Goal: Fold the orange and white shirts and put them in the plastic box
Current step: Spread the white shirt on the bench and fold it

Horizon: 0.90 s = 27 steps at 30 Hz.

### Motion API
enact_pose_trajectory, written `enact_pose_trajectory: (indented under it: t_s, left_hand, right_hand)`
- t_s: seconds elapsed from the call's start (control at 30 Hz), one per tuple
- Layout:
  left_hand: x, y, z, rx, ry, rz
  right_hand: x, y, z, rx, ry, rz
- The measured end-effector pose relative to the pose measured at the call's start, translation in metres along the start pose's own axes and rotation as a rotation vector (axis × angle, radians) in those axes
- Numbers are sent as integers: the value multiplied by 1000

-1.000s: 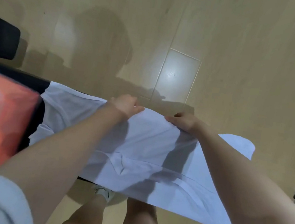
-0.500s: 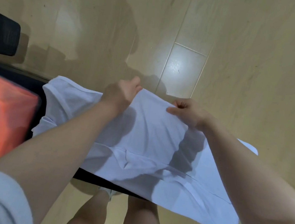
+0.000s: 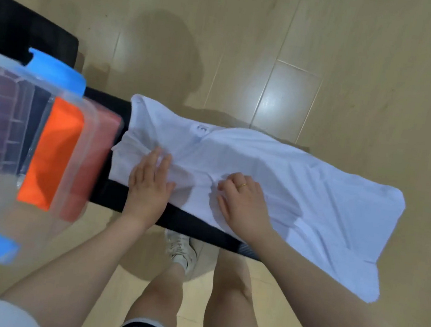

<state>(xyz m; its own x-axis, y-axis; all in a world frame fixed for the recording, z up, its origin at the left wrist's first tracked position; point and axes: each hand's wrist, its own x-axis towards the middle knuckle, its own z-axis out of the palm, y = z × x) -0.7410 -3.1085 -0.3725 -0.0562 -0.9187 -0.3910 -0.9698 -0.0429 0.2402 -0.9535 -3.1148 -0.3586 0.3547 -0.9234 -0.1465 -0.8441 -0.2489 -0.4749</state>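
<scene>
Surface: narrow black bench (image 3: 190,224); stands on pale wooden floor (image 3: 356,72)
On it: white cotton shirt (image 3: 300,190), overhanging right end; clear plastic box (image 3: 86,147), left end

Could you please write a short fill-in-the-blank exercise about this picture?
1. Both hands rest on the ___ shirt.
2. The orange shirt lies inside the clear plastic ___.
3. The ring is on the ___ hand.
4. The left hand lies ___ on the cloth.

Missing words: white; box; right; flat
</scene>
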Motion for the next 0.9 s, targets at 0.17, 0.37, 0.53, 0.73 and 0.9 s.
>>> enact_pose_trajectory:
  t_s: [0.17,0.37,0.53,0.73,0.9]
  left_hand:
    - [-21,4,-14,-434,166,-606]
    - [-4,7,-21,-1073,341,-1129]
    - [-12,-16,-21,-1025,388,-1011]
    - [-67,-38,-7,-867,241,-1176]
    - [-85,-33,2,-696,226,-688]
  right_hand:
    - [-32,-37,37,-256,-91,26]
    - [-43,-50,52,-407,-88,189]
    - [-46,-56,46,-315,-99,33]
    - [-79,-68,44,-162,-189,62]
    - [-77,-54,45,-217,-7,322]
